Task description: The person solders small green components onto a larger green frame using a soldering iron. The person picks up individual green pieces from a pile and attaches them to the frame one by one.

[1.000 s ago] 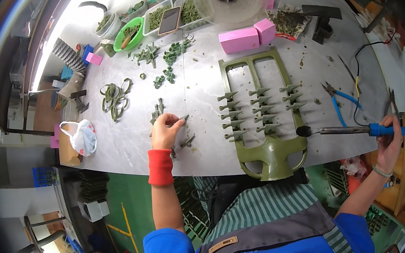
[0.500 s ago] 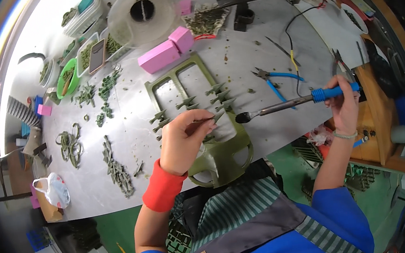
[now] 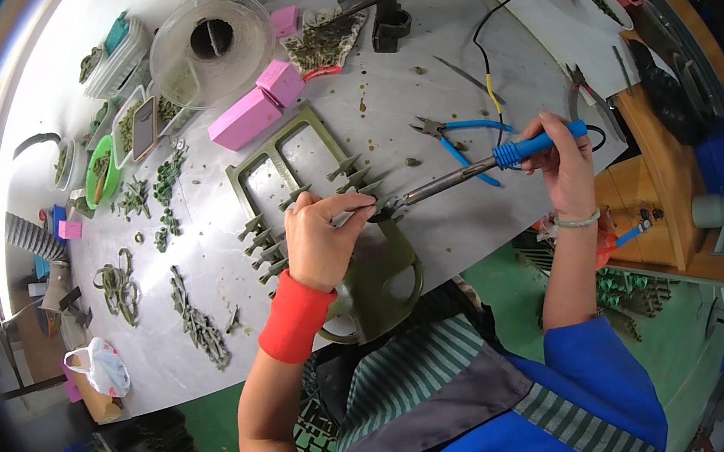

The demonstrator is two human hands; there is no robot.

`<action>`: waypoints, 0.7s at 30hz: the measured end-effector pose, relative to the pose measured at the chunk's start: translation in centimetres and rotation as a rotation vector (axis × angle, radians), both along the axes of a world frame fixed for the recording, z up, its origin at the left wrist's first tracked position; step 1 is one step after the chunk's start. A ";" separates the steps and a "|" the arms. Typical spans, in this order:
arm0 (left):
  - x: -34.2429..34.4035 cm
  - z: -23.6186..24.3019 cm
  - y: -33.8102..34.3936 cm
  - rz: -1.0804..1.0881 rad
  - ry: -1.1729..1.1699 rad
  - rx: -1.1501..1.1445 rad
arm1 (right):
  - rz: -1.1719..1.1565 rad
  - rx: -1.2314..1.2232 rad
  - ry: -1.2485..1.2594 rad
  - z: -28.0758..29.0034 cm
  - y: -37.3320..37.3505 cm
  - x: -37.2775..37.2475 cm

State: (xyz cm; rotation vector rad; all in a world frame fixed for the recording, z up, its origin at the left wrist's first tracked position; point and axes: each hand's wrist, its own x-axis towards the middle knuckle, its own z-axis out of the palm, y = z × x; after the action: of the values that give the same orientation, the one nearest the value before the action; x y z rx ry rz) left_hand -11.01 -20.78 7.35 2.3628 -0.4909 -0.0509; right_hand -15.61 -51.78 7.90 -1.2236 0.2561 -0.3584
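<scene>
My left hand (image 3: 324, 238), with a red wristband, pinches a small green piece (image 3: 371, 208) over the right side of an olive-green frame (image 3: 390, 262) carrying rows of small finned pieces (image 3: 267, 254). My right hand (image 3: 566, 171) grips the blue handle (image 3: 529, 147) of a heated-iron-like tool; its long metal shaft (image 3: 445, 181) reaches left, and its dark tip lies at the pinched piece, partly hidden by fingertips. Loose finned pieces (image 3: 197, 325) lie left of the frame. Blue-handled pliers (image 3: 464, 155) lie just above the tool.
Pink blocks (image 3: 238, 120), a clear round container (image 3: 171, 48), a green bowl (image 3: 102, 168) and plastic tubs stand at the back. Green rings (image 3: 115, 289) and a white bag (image 3: 105, 368) are at the left. A cord (image 3: 477, 49) runs along the right, beside a wooden side unit (image 3: 664, 197).
My left hand has moved right from the loose pieces to the frame, holding a piece. The tool tip has moved left to meet it. The view has shifted.
</scene>
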 end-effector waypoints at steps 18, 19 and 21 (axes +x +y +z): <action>-6.2 -0.1 22.1 0.538 0.129 0.393 | -0.046 -0.053 0.017 1.1 -3.8 -2.2; -7.3 -0.9 22.8 0.499 0.102 0.460 | -0.057 -0.053 0.015 1.2 -3.6 -2.3; -8.7 -1.9 22.9 0.476 0.126 0.435 | -0.059 -0.055 0.017 1.3 -3.6 -2.4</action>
State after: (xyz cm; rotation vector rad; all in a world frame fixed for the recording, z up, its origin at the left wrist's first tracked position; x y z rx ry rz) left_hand -19.75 2.09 5.48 2.8182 0.1722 -0.0941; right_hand -18.00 -55.34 9.21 -1.2759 0.2995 -0.4087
